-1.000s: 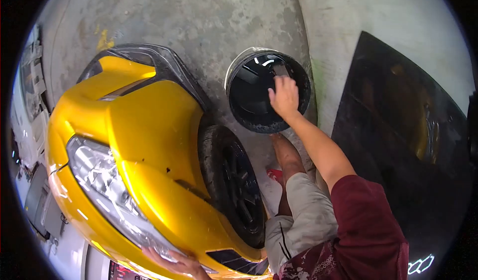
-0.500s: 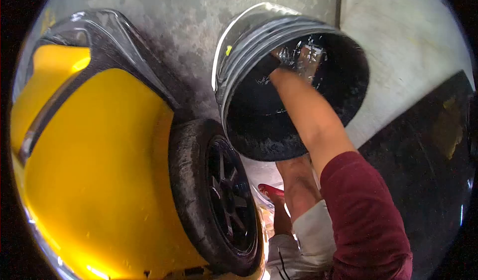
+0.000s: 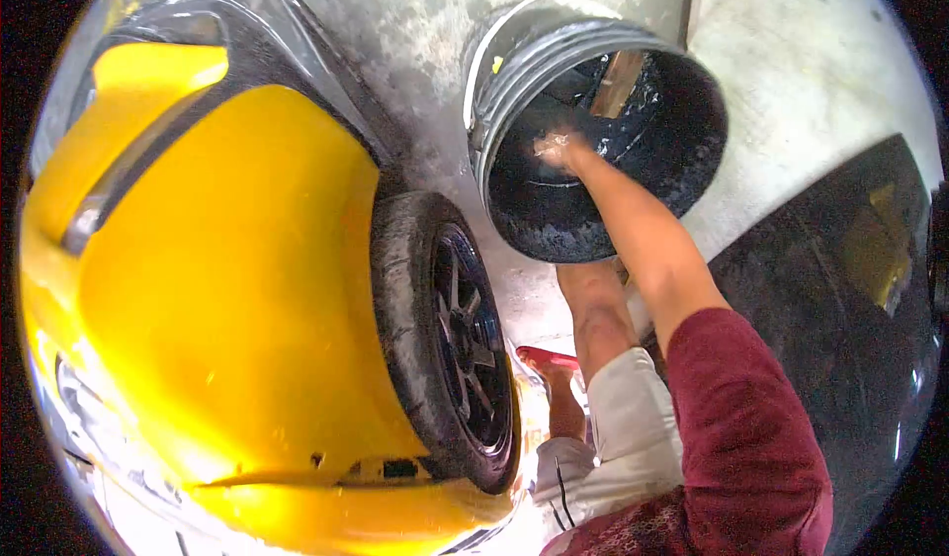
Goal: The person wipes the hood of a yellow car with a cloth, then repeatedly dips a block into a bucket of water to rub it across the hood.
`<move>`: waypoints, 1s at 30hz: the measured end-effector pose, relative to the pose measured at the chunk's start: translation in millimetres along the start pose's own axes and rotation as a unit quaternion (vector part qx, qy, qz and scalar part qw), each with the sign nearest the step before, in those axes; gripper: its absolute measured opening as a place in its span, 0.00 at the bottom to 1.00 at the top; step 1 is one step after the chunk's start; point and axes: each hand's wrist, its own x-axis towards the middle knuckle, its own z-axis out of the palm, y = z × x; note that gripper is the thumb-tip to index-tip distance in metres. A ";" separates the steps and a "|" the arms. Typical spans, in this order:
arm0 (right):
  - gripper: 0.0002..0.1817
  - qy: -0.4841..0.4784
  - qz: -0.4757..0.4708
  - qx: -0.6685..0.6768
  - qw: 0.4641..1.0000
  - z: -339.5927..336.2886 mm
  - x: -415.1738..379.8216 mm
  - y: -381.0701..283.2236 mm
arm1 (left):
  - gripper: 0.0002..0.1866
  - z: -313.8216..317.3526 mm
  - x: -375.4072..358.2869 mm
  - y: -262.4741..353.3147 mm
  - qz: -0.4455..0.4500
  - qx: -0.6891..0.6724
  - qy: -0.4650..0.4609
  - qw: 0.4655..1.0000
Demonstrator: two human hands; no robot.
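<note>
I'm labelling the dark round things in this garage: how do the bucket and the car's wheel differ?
The bucket is hollow and open-mouthed; the wheel has dark spokes across its middle. The right hand is inside the bucket; no visible hand is on the wheel. The bucket stands apart from the yellow car; the wheel is mounted on that car. Both are dark with round outlines.

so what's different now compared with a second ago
The right hand, earlier at the brown block in the bucket, has moved toward the bucket's side nearest the yellow car, clear of the block; whether the block was held is unclear. The left hand, earlier on the car, is out of view. The car and black panel look unmoved.
</note>
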 end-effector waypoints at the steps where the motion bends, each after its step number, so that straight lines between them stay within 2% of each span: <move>1: 0.40 -0.014 -0.018 0.078 0.997 -3.2 -25.0 3.6 | 0.50 3.8 -0.9 7.6 -0.033 -0.035 -0.003 0.999; 2: 0.40 -0.034 -0.029 0.180 0.983 -6.7 -53.5 7.8 | 0.47 1.8 4.3 15.1 -0.063 -0.070 -0.009 0.996; 3: 0.38 -0.060 -0.020 0.302 0.951 -15.7 -91.0 7.3 | 0.40 -12.8 19.0 39.6 -0.003 -0.068 -0.010 0.998; 4: 0.36 -0.084 -0.013 0.418 0.904 -27.2 -130.9 4.4 | 0.37 -17.0 31.6 54.1 0.006 -0.085 0.013 0.996; 7: 0.35 -0.194 -0.008 0.582 0.790 -57.6 -187.2 19.1 | 0.27 -27.7 55.7 81.4 0.034 -0.130 0.077 0.988; 9: 0.31 -0.269 -0.004 0.654 0.707 -75.9 -210.9 27.4 | 0.36 -33.1 61.1 82.5 0.107 -0.074 0.038 0.991; 10: 0.30 -0.235 -0.009 0.653 0.720 -83.2 -225.2 23.8 | 0.44 -34.6 64.0 83.2 0.146 -0.048 0.020 0.988; 13: 0.24 -0.142 -0.013 0.643 0.753 -97.2 -250.5 19.3 | 0.40 -41.9 72.4 95.9 0.108 -0.090 0.022 0.990; 16: 0.21 -0.071 -0.063 0.602 0.793 -82.9 -245.8 35.4 | 0.37 -56.8 81.7 108.2 0.070 -0.130 0.010 0.989; 17: 0.23 -0.046 -0.063 0.606 0.792 -76.8 -245.1 36.5 | 0.37 -61.3 85.3 112.6 0.060 -0.137 0.000 0.989; 19: 0.27 0.126 -0.140 0.394 0.900 -63.1 -238.6 42.3 | 0.36 -70.8 90.5 121.9 0.047 -0.141 -0.013 0.989; 20: 0.30 0.208 -0.176 0.272 0.923 -65.6 -245.3 28.8 | 0.36 -68.9 89.4 121.5 0.044 -0.144 -0.004 0.989; 21: 0.38 0.298 -0.071 0.150 0.940 -65.2 -254.4 13.5 | 0.36 -67.0 88.3 121.0 0.042 -0.147 0.005 0.988; 22: 0.44 0.517 -0.072 -0.077 0.850 -53.4 -245.7 4.9 | 0.35 -62.8 87.5 119.6 0.042 -0.150 0.013 0.988; 24: 0.41 0.568 -0.149 -0.067 0.806 -75.9 -244.9 -40.7 | 0.34 -45.7 77.9 108.9 0.053 -0.157 0.073 0.983; 26: 0.38 0.434 -0.295 -0.060 0.849 -73.3 -193.8 -58.2 | 0.33 -23.4 59.5 87.3 0.078 -0.120 0.098 0.985; 28: 0.29 0.375 -0.307 -0.126 0.866 -66.8 -152.6 -97.4 | 0.32 4.3 28.8 45.2 0.117 -0.035 0.094 0.988; 29: 0.24 0.423 -0.273 -0.226 0.834 -61.9 -126.0 -106.5 | 0.32 24.9 -2.6 5.6 0.096 -0.006 0.068 0.993; 30: 0.20 0.467 -0.236 -0.324 0.788 -57.2 -100.6 -107.8 | 0.32 10.6 11.3 22.9 0.093 -0.040 0.068 0.993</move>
